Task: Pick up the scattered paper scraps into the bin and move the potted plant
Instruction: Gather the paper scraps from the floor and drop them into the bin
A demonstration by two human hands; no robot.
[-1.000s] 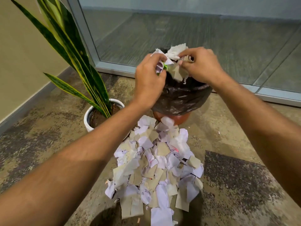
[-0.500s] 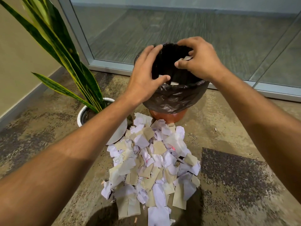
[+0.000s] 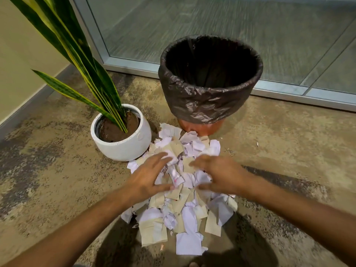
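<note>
Down on the mottled floor (image 3: 289, 151), both hands were over the heap of paper scraps (image 3: 185, 205), which spread from the foot of the bin (image 3: 210, 97) back toward the camera. The left hand (image 3: 148, 178) lay palm-down on the heap's left side, its fingers (image 3: 159, 158) straight and spread, gripping nothing. The right hand (image 3: 221, 176) sat on the heap's right side, its fingers (image 3: 200, 162) loosely bent and blurred, so whether they touched or held a scrap could not be told. White and tan scraps showed between the two hands. The bin, lined with a black bag, stood by the glass partition (image 3: 250, 35). The snake plant in its white pot (image 3: 125, 143) stood just left of the heap, touching its edge.
</note>
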